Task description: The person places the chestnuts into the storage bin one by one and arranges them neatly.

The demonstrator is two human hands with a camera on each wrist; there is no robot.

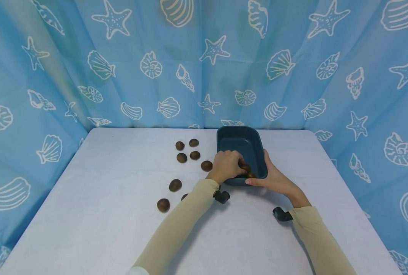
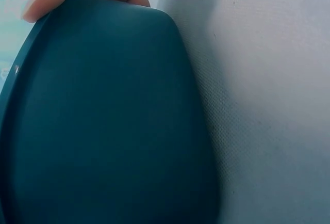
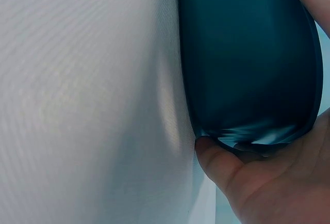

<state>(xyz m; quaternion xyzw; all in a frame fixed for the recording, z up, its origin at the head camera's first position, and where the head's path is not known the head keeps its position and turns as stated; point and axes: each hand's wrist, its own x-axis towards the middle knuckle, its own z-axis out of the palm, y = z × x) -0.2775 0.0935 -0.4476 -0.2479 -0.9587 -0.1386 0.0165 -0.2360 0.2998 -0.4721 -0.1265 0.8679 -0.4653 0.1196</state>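
A dark blue-green, rounded rectangular tub (image 1: 238,137) stands at the table's back, right of the middle. My left hand (image 1: 226,165) reaches over its near left rim, fingers curled down inside. Its thumb and finger close about a brown, rounded chestnut-like nut (image 1: 246,167); the palm hides part of it. Another nut (image 1: 250,175) lies just nearer in the tub. My right hand (image 1: 274,177) grips the tub's near right corner, thumb along the near wall. The right wrist view has this hand (image 3: 289,182) close against the tub's outer wall (image 3: 242,53).
Left of the tub, several brown nuts (image 1: 182,157) lie scattered on the white table (image 1: 97,183). One nut (image 1: 206,165) is close beside the left wrist; another (image 1: 185,196) is partly behind the left sleeve. A blue shell-patterned curtain (image 1: 204,76) hangs behind the table.
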